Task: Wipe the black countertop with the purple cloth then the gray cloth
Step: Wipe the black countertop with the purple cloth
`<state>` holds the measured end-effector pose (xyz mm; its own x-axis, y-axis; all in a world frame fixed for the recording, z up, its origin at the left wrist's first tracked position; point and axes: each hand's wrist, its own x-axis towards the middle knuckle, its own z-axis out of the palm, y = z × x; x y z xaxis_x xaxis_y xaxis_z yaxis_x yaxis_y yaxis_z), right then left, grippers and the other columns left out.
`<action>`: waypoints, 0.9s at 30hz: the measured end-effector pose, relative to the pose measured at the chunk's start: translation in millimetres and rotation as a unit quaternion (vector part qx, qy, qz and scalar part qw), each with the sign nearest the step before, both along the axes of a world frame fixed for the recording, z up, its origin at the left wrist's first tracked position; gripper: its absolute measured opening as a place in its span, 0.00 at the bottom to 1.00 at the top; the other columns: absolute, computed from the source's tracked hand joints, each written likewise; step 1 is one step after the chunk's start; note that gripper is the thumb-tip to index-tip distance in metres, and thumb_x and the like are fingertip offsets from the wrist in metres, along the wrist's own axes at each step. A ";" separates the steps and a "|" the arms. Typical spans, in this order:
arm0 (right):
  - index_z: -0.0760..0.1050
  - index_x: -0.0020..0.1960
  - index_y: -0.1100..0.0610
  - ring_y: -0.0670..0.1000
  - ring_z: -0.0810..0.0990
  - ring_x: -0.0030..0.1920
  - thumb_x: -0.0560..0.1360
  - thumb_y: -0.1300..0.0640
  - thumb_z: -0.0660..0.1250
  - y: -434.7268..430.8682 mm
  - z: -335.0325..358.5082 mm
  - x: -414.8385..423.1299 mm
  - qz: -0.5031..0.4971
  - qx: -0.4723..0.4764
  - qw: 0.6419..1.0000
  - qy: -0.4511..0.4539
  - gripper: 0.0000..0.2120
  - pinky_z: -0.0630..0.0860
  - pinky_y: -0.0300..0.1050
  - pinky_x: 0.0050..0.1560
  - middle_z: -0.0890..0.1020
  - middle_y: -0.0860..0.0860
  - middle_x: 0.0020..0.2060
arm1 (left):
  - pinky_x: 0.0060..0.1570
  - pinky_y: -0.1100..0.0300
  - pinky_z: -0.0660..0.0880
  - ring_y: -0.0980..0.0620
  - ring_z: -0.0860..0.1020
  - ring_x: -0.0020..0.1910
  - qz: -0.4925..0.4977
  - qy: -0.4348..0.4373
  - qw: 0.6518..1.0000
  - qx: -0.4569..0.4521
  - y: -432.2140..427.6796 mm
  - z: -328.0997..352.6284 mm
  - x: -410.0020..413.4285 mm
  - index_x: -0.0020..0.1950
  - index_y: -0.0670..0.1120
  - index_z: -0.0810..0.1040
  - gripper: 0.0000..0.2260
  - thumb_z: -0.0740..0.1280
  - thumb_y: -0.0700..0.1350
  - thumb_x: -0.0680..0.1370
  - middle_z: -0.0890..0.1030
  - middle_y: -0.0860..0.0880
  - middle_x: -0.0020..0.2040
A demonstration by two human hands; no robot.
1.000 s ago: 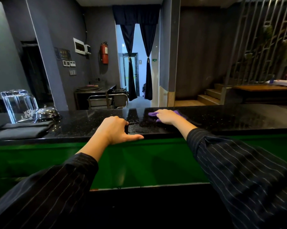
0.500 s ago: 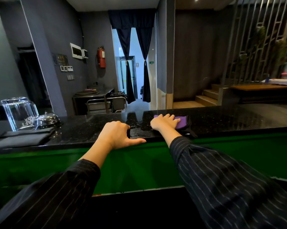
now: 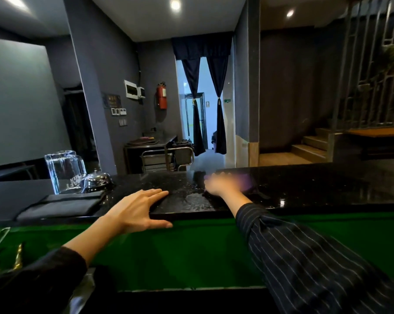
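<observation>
Purple cloth (image 3: 245, 181) is seen on the black countertop (image 3: 316, 184), just right of its middle, pressed under the right hand (image 3: 221, 183). Compared with half a second earlier, that hand and the cloth are now smeared by motion, so a fast wiping stroke is judged to be under way. The left hand (image 3: 137, 208) has changed as well: its fingers were curled at the counter's near edge, and are now laid out flat and straight on the top, with the thumb hooked under the edge, holding nothing. A wet streak (image 3: 187, 196) is left glistening between the two hands. The purple-cloth pass is therefore taken to be in progress, not finished. The gray cloth (image 3: 62, 203) lies folded and untouched at the left end, near an upturned glass (image 3: 64, 171) and a small bell (image 3: 97, 180), so the second pass has not begun.

Much is hard to read. Most of the purple cloth is covered by the hand, and its outline is lost in blur. The right fingers appear stretched over it rather than closed round it, though this is not sharply shown. The direction of the stroke cannot be told. Metal utensils (image 3: 1, 252) at the lower left are cut off by the frame, and the countertop's right end runs out of view.
</observation>
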<state>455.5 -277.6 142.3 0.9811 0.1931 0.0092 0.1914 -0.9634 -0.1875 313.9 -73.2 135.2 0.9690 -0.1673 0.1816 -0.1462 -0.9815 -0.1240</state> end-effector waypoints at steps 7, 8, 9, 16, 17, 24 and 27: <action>0.48 0.79 0.48 0.59 0.46 0.79 0.82 0.41 0.44 48.2 2.2 22.8 0.102 -0.008 0.994 0.031 0.28 0.44 0.65 0.74 0.49 0.54 0.79 | 0.72 0.53 0.62 0.54 0.63 0.74 0.015 -0.014 0.998 -0.063 2.2 -2.9 0.6 0.76 0.55 0.59 0.49 0.60 0.78 0.60 0.63 0.53 0.76; 0.47 0.80 0.48 0.58 0.45 0.79 0.82 0.41 0.44 54.5 2.6 22.6 0.122 -0.012 0.992 0.037 0.28 0.43 0.65 0.74 0.48 0.53 0.80 | 0.72 0.53 0.63 0.53 0.64 0.73 0.019 -0.017 0.997 -0.068 2.5 -3.5 0.5 0.76 0.55 0.60 0.49 0.61 0.78 0.60 0.64 0.53 0.75; 0.47 0.80 0.47 0.58 0.45 0.79 0.82 0.42 0.44 60.0 2.5 21.8 0.142 -0.015 0.989 0.041 0.27 0.43 0.65 0.73 0.47 0.52 0.80 | 0.71 0.53 0.64 0.53 0.65 0.73 0.021 -0.020 0.997 -0.072 2.8 -4.0 0.2 0.75 0.54 0.61 0.48 0.61 0.77 0.60 0.65 0.53 0.75; 0.51 0.79 0.44 0.55 0.48 0.79 0.84 0.46 0.49 41.9 9.3 -4.4 0.282 0.006 0.956 0.083 0.24 0.43 0.58 0.76 0.50 0.50 0.79 | 0.68 0.55 0.67 0.53 0.68 0.70 0.023 -0.044 0.995 -0.086 1.6 -5.6 -1.8 0.73 0.52 0.65 0.48 0.62 0.77 0.59 0.70 0.52 0.72; 0.53 0.78 0.44 0.54 0.51 0.78 0.83 0.46 0.51 27.3 13.3 -6.4 0.293 0.024 0.951 0.095 0.24 0.44 0.54 0.75 0.52 0.50 0.79 | 0.68 0.55 0.67 0.53 0.68 0.70 0.023 -0.042 0.995 -0.089 2.3 -5.8 -1.6 0.73 0.52 0.64 0.48 0.62 0.78 0.59 0.70 0.52 0.72; 0.67 0.74 0.51 0.54 0.72 0.68 0.79 0.52 0.65 -38.2 23.8 10.7 0.185 0.176 0.958 0.133 0.24 0.68 0.40 0.56 0.74 0.53 0.68 | 0.69 0.52 0.68 0.52 0.68 0.70 0.017 -0.045 0.995 -0.086 6.4 -8.5 1.4 0.74 0.51 0.62 0.50 0.60 0.79 0.59 0.69 0.51 0.72; 0.57 0.78 0.55 0.56 0.61 0.76 0.82 0.47 0.56 -5.3 17.5 21.1 0.134 0.093 0.982 0.097 0.27 0.57 0.48 0.71 0.62 0.55 0.76 | 0.67 0.52 0.69 0.52 0.68 0.69 0.010 -0.051 0.996 -0.079 6.7 -8.4 3.0 0.72 0.52 0.63 0.48 0.61 0.78 0.60 0.70 0.51 0.71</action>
